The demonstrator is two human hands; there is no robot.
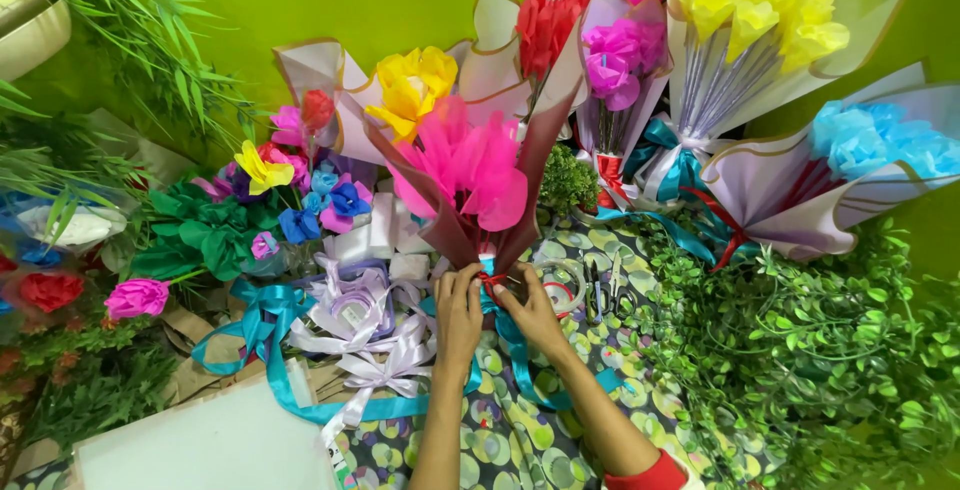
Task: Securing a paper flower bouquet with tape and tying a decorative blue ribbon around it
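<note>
The left hand [458, 302] and right hand [531, 312] pinch the teal ribbon [510, 342] tight around the neck of the pink bouquet [470, 175], which stands right above their fingers so the wrap stays shut.

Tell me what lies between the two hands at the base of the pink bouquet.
In the head view, the left hand and right hand flank the neck of the pink paper bouquet. Between them runs a teal ribbon under a small red tie.
</note>
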